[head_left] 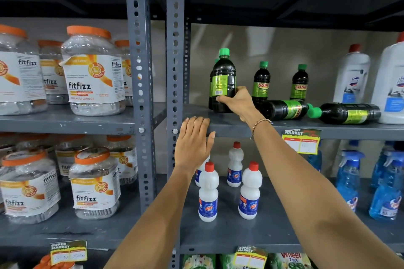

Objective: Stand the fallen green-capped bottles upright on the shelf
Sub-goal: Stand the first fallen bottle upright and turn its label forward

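Right hand [237, 102] grips an upright bottle [224, 85] low on its body, standing on the shelf [196, 109]. 2 fallen bottles [284, 109] lie right of it. Left hand [193, 142] flat, fingers spread, on the shelf edge.

Held bottle: dark plastic bottle with green cap and green label [223, 80], upright, left end of grey metal shelf [196, 113].
Behind it: a similar bottle, mostly hidden.
Standing pair: two smaller green-capped bottles [261, 82] [299, 83], upright, far.
Fallen pair: two green-capped bottles [284, 109] [347, 113] on sides, near edge, right.
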The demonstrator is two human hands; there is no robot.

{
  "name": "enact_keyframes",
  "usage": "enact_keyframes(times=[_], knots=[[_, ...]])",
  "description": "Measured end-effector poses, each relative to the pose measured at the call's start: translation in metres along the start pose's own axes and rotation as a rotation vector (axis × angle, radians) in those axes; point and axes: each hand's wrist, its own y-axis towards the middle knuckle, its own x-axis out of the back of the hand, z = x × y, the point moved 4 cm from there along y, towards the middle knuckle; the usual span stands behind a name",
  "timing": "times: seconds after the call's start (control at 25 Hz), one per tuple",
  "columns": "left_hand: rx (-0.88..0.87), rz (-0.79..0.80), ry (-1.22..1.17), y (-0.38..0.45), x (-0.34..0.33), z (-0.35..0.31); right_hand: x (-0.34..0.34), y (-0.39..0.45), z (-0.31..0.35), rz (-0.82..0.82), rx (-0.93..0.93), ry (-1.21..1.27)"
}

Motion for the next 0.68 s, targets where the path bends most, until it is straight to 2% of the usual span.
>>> enact_keyframes(times=[0.08,0.32,0.56,0.68], knots=[[-0.008,0.008,0.007,-0.001,-0.001,0.000,-0.005,0.002,-0.010,0.028,0.001,-0.041],[-0.005,-0.011,0.010,0.000,0.000,-0.001,-0.011,0.006,-0.022,0.169,-0.021,0.042],[0.001,-0.015,0.002,0.001,0.002,-0.002,-0.010,0.010,-0.024,0.165,-0.070,0.133],[0.005,-0.013,0.004,0.001,0.002,-0.001,-0.011,0.010,-0.027,0.143,-0.056,0.085]])
